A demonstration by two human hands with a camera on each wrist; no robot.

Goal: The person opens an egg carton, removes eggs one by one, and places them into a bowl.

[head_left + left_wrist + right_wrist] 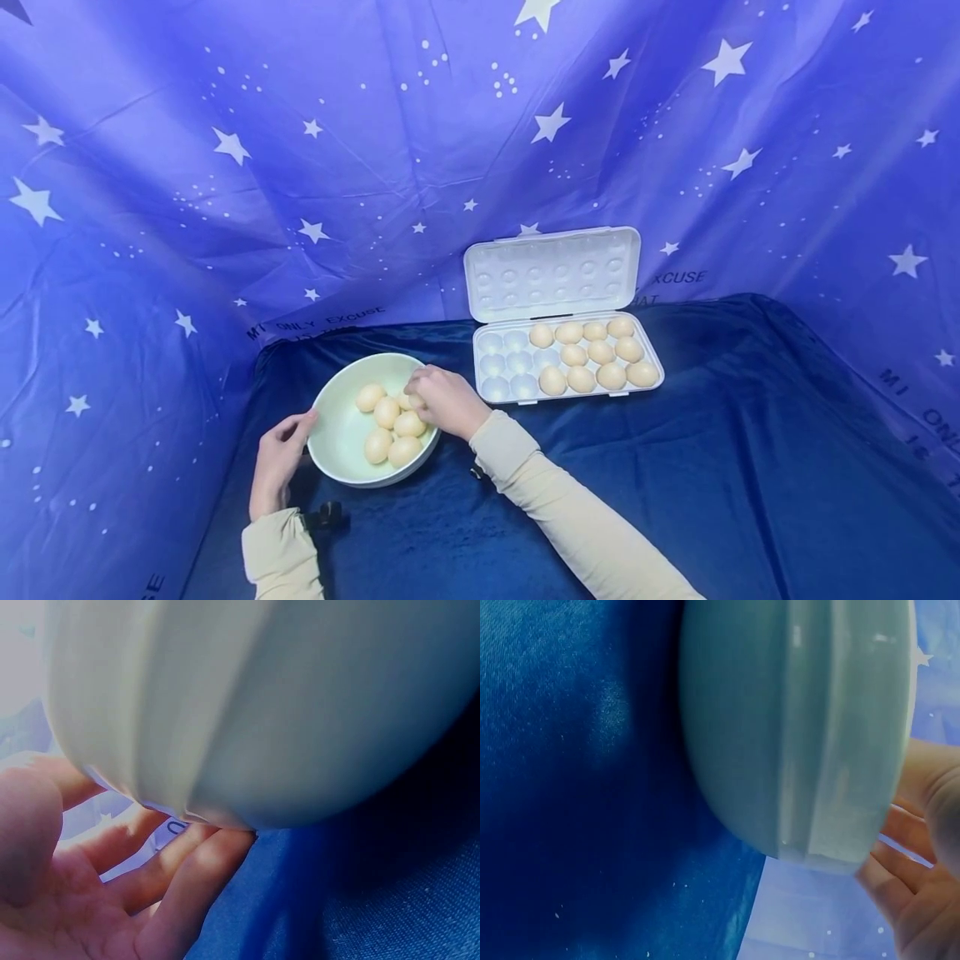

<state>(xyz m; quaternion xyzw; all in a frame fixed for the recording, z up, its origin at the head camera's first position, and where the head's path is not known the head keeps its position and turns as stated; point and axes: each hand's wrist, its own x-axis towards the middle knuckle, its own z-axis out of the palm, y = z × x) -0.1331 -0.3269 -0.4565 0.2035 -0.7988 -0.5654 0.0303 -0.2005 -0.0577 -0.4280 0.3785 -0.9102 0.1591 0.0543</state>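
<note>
Nearby, at the bottom of the frame, two pale sleeves (592,521) are reaching in, and a black device (326,517) is sitting beside the left cuff. Left of centre, the left hand (279,462) is gripping the bowl (337,433) at its left rim; in the left wrist view its fingers are bending against the outer wall. The right hand (450,400) is reaching over the bowl's right rim, its fingers bending down among the eggs (378,446); I cannot tell whether they are gripping one, as the fingertips are hiding. Those eggs are lying clustered toward the bowl's right side, one or more partly covered by the hand.

Farther up, right of centre, the carton (519,362) is lying on the dark blue cloth (712,467), apart from the bowl. Eleven eggs are sitting in it, mostly toward the right: four in the far row, three in the middle, four in the near one. Its lid (555,287) is standing raised along the far edge. Behind everything, a purple-blue curtain (412,167) with white stars is hanging across the upper frame and down both sides.
</note>
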